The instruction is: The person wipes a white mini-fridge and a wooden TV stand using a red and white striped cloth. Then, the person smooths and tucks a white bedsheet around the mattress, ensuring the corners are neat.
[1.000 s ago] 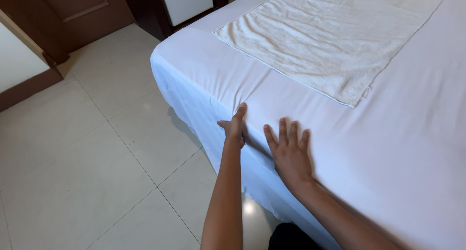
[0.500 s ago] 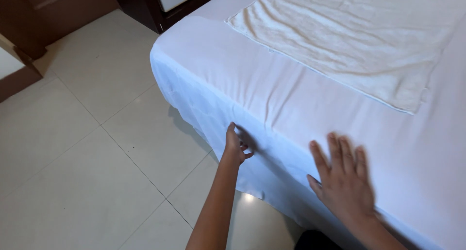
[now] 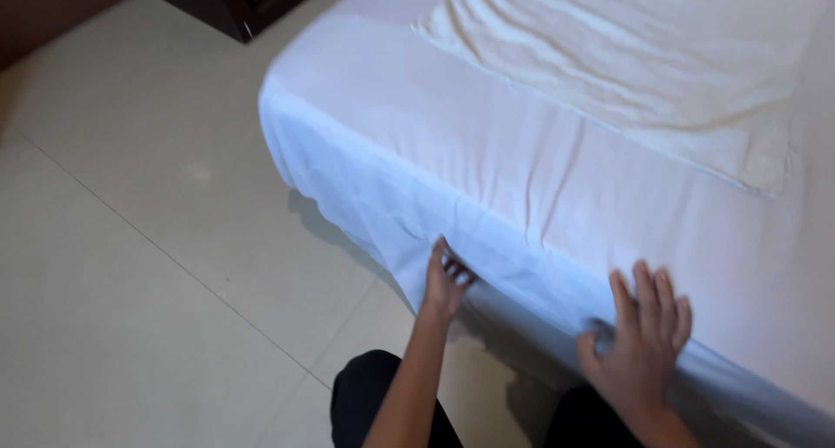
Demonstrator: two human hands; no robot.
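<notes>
A white sheet covers the bed and hangs down its side. My left hand reaches under the sheet's lower edge at the bed's side, fingers tucked into the fabric. My right hand lies flat against the sheet near the bed's edge, fingers spread, holding nothing. A cream towel, wrinkled, lies spread on top of the bed, apart from both hands.
Beige tiled floor stretches to the left of the bed. A dark wooden cabinet stands at the top left past the bed's corner. My dark trousers show at the bottom.
My left hand dropped from the mattress edge to the sheet's lower hem and slipped under it. My right hand slid right and down along the edge.
</notes>
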